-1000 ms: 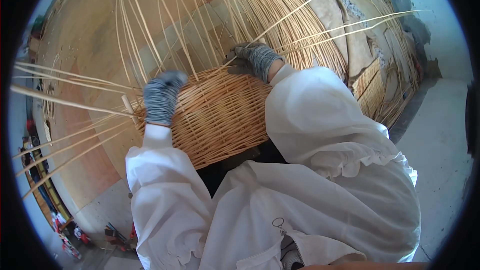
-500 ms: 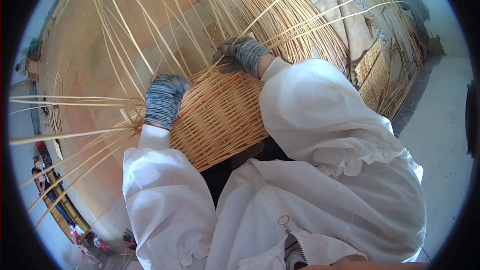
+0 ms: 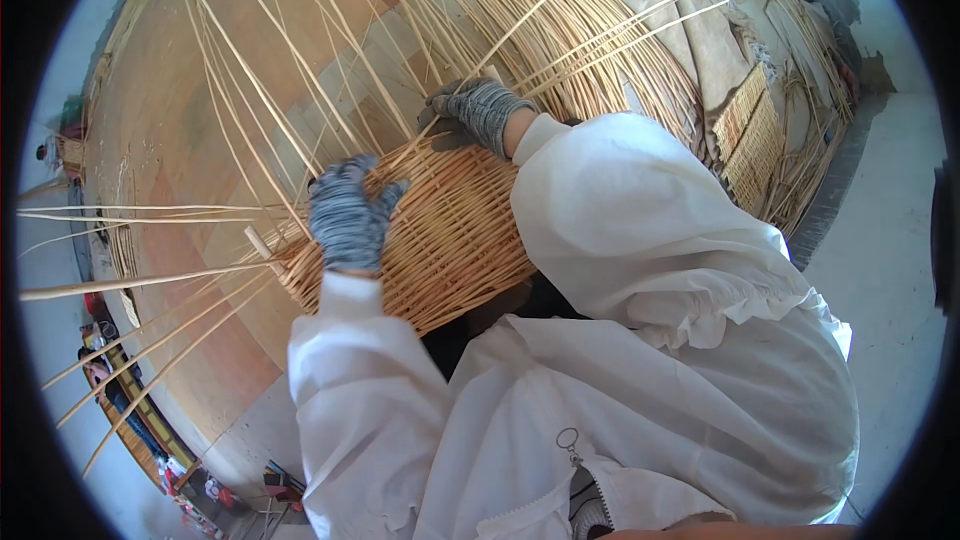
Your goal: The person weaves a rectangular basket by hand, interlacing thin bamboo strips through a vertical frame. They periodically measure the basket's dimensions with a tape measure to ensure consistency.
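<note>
A half-woven wicker panel (image 3: 450, 240) of tan rods lies in front of me, with long unwoven rods (image 3: 255, 80) fanning out from its far and left edges. My left hand (image 3: 350, 215), in a grey knitted glove, is over the panel's far left part. Its thumb stands apart from the fingers, whose tips are partly hidden and slightly blurred. At the panel's far edge my right hand (image 3: 478, 115), gloved in grey too, is closed on a wicker rod, its fingers bent around it. Rods pass up and to the right beside that hand.
A thick bundle of loose rods (image 3: 590, 50) lies beyond the panel to the right. Grey cloth (image 3: 690, 25) and a small woven piece (image 3: 745, 140) are farther right. A short peg (image 3: 260, 243) sticks out at the panel's left corner. Another person (image 3: 120, 400) is far left.
My left hand has moved right along the panel, uncovering its left corner, and its thumb has come away from the fingers. The right hand stays nearly in place.
</note>
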`<control>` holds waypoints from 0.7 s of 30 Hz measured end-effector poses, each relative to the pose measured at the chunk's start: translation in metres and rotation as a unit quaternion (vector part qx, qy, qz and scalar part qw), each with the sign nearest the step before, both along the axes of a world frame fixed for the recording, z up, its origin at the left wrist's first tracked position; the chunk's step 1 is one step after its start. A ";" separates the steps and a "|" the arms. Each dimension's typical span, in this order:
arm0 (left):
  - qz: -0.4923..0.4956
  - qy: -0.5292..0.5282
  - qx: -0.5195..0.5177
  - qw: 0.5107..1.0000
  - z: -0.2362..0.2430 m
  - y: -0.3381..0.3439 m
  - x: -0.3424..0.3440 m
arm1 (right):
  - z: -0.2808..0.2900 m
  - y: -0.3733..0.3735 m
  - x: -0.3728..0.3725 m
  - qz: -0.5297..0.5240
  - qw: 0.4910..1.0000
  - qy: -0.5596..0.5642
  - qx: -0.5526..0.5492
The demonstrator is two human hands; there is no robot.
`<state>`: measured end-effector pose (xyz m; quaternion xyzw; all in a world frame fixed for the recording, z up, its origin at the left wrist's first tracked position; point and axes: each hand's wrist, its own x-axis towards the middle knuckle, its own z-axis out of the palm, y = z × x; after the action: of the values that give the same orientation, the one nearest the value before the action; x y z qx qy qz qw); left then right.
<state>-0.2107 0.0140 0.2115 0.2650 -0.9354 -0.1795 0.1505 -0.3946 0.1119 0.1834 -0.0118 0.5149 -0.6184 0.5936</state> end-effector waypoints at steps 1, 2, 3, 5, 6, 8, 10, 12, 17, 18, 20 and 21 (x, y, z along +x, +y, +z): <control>0.029 -0.061 -0.014 0.998 -0.007 0.000 0.005 | 0.004 -0.004 0.005 0.013 1.000 0.000 0.007; 0.041 -0.112 -0.022 0.993 -0.018 -0.001 0.002 | 0.005 -0.003 0.004 0.007 1.000 0.007 0.011; -0.023 -0.111 -0.155 0.981 -0.026 -0.002 0.000 | 0.005 -0.002 0.004 0.002 1.000 0.013 0.016; -0.048 -0.070 -0.227 0.970 -0.034 -0.001 0.000 | 0.002 -0.002 0.002 -0.006 1.000 0.006 0.012; -0.060 -0.051 -0.262 0.962 -0.035 0.001 -0.001 | -0.001 -0.003 0.001 -0.008 1.000 -0.006 0.005; -0.056 0.000 -0.250 0.967 -0.035 0.003 0.006 | -0.005 -0.004 0.002 -0.009 1.000 -0.020 0.000; -0.077 0.095 -0.229 0.966 -0.051 -0.001 0.010 | -0.012 -0.003 -0.002 -0.018 1.000 -0.008 0.016; 0.112 0.218 0.172 0.954 -0.050 0.017 0.030 | -0.035 -0.006 -0.007 -0.037 0.999 -0.021 -0.011; 0.187 0.196 0.387 0.881 -0.032 0.051 0.048 | -0.035 -0.003 -0.011 0.026 0.976 0.196 -0.086; 0.147 0.138 0.269 0.942 -0.016 0.045 0.039 | -0.073 -0.005 -0.022 0.087 0.896 0.402 -0.166; 0.083 0.023 0.033 0.996 0.001 0.013 0.019 | -0.054 -0.003 -0.016 0.067 0.909 0.374 -0.171; 0.119 -0.095 0.052 0.987 0.005 0.004 0.010 | -0.034 0.005 0.001 -0.028 0.987 0.136 -0.086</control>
<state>-0.2009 0.0178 0.2160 0.3978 -0.8966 -0.1828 0.0670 -0.3937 0.1174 0.1495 -0.1329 0.5356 -0.6695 0.4973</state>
